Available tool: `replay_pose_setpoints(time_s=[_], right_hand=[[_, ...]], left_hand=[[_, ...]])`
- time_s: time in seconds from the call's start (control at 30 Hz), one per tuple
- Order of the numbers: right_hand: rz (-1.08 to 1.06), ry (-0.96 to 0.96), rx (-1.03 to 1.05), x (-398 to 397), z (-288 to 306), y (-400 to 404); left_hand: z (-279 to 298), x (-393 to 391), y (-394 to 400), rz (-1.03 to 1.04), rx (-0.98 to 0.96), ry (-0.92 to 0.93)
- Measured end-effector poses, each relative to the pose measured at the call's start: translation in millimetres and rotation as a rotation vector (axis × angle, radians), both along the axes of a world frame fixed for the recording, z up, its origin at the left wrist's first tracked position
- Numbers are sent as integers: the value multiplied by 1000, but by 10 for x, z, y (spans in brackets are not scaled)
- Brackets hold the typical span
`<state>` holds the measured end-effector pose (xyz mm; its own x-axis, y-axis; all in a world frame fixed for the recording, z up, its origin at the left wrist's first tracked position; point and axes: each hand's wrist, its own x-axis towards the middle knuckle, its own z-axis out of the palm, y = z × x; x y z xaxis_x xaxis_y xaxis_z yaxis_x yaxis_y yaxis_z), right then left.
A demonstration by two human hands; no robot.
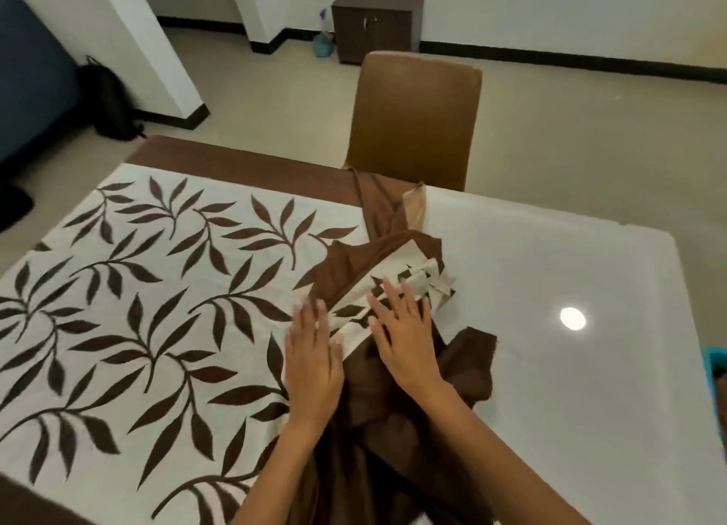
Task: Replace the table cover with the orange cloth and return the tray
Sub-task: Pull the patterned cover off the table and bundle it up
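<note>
A cream table cover (157, 308) with brown leaf print and a brown border lies over the left part of the white glossy table (550, 280). Its right side is bunched into a ridge of folds (393, 288) across the table's middle. My left hand (312, 363) lies flat on the cover beside the ridge, fingers straight. My right hand (401, 331) presses flat on top of the bunched folds, fingers spread. No orange cloth or tray shows clearly.
A brown chair (413, 119) stands at the table's far side. A dark wooden cabinet (373, 24) is by the back wall, a black bag (106, 99) by the left wall. A teal object (718, 375) pokes in at the right edge.
</note>
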<state>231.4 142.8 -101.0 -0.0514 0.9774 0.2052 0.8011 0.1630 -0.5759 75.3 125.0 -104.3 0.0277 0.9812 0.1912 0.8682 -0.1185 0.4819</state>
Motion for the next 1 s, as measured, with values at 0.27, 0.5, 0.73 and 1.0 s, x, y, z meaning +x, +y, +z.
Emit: replay_pose_setpoints(time_s=[0.27,0.5,0.73,1.0], right_hand=[[-85,-375,-147,-94,-516,-143],[-57,-396,-242,-124,-404,-138],[-37,-285,-203,-160,33,-360],[-93,74,-90,-427,498,-1835]], left_hand=[[-530,59,-70,-79,-128,207],[-434,67,-68,-104,-176,169],[153,-125,-310,-61,-98,-122],[578,-377,-1678,-11,-6,-163]])
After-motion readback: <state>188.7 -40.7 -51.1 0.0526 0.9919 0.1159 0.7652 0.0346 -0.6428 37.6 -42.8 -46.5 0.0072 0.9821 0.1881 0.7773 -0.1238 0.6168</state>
